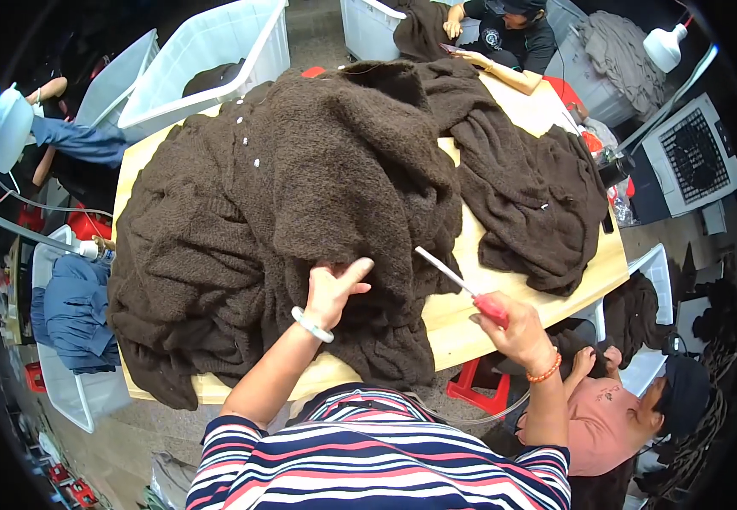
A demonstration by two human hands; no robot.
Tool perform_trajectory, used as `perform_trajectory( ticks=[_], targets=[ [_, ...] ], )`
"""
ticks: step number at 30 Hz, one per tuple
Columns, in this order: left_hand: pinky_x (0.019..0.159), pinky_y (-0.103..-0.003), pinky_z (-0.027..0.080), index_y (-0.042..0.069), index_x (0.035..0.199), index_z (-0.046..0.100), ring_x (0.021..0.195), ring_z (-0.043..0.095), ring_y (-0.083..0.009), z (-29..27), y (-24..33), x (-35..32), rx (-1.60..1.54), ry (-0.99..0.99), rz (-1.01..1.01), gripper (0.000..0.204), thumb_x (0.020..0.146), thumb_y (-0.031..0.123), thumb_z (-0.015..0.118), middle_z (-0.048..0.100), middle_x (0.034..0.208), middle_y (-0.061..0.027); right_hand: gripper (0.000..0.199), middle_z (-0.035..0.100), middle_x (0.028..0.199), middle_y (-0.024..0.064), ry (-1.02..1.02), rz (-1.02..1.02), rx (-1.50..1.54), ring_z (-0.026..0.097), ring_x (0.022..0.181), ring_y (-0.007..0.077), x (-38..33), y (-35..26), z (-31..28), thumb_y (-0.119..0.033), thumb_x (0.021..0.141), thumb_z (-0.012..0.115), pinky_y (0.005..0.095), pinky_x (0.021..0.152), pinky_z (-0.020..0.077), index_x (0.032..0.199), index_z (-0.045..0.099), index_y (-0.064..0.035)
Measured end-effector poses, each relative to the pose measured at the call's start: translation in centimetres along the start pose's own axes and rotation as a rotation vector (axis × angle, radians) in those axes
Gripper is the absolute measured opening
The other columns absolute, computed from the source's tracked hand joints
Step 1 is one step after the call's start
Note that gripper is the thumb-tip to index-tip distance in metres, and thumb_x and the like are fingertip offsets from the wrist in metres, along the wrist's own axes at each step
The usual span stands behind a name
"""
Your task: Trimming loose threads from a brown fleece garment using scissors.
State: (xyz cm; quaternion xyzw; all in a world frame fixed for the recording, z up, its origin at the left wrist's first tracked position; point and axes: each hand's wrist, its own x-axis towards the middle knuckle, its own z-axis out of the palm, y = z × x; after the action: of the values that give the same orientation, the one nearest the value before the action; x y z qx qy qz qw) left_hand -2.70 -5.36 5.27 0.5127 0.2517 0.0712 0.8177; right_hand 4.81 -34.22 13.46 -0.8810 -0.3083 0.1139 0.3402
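A large heap of dark brown knit garments [190,229] covers the left and middle of the pale wooden table. My left hand [327,296] wears a pale bangle and grips the near edge of the top brown knit garment [334,178]; its thumb shows and some fingers are hidden by the cloth. My right hand [517,330], with an orange bead bracelet, is closed round the handle of a red-handled tool [492,308]. The tool's thin pale rod points up and left, its tip close to the garment's right side. Small white dots show along the garment's left part.
More brown knit garments [530,195] lie on the table's [581,280] right side. White bins [258,59] stand beyond the far edge, and a bin of blue cloth [79,289] stands left. Co-workers sit at the far right and near right. A clear hose [470,418] curves below my right forearm.
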Motion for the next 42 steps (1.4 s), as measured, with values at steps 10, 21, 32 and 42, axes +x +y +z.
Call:
perform_trajectory(
  ticks=[10,21,32,42],
  targets=[
    [0.070,-0.041,0.063,-0.002,0.116,0.060,0.096,0.069,-0.0342,-0.5,0.1,0.1,-0.267,-0.237,-0.081,0.033,0.098,0.026,0.058,0.066,0.111,-0.0170,0.022,0.065,0.075,0.0138,-0.146,-0.109,-0.193,0.065,0.070,0.0353,-1.1,-1.3,0.6,-0.026,0.085,0.071,0.0421,0.062,0.0499,0.099,0.064,-0.0098],
    [0.077,-0.042,0.062,-0.002,0.119,0.055,0.091,0.070,-0.0370,-0.2,-1.0,-1.1,-0.059,-0.199,0.034,0.036,0.099,0.028,0.055,0.068,0.105,-0.0207,0.023,0.066,0.072,0.0134,-0.144,-0.113,-0.254,0.064,0.068,0.0357,-2.8,-2.9,0.9,-0.027,0.084,0.071,0.0423,0.061,0.0493,0.095,0.061,-0.0085],
    [0.086,-0.051,0.057,0.002,0.132,0.044,0.100,0.067,-0.0363,-1.4,-1.4,-2.0,-0.210,-0.216,-0.078,0.052,0.101,0.044,0.047,0.062,0.119,-0.0189,0.021,0.066,0.075,0.0128,-0.118,-0.132,-0.270,0.065,0.070,0.0344,-2.1,-4.3,1.7,-0.025,0.085,0.070,0.0416,0.063,0.0505,0.094,0.061,-0.0082],
    [0.058,-0.021,0.044,-0.003,0.124,0.055,0.061,0.050,-0.0052,-0.8,-4.0,-2.2,0.263,-0.082,0.163,0.052,0.086,0.026,0.076,0.059,0.080,0.0003,0.021,0.065,0.076,0.0139,-0.083,-0.157,-0.148,0.064,0.072,0.0357,-2.3,-2.2,0.9,-0.026,0.086,0.069,0.0420,0.064,0.0497,0.097,0.062,-0.0092]
  ],
)
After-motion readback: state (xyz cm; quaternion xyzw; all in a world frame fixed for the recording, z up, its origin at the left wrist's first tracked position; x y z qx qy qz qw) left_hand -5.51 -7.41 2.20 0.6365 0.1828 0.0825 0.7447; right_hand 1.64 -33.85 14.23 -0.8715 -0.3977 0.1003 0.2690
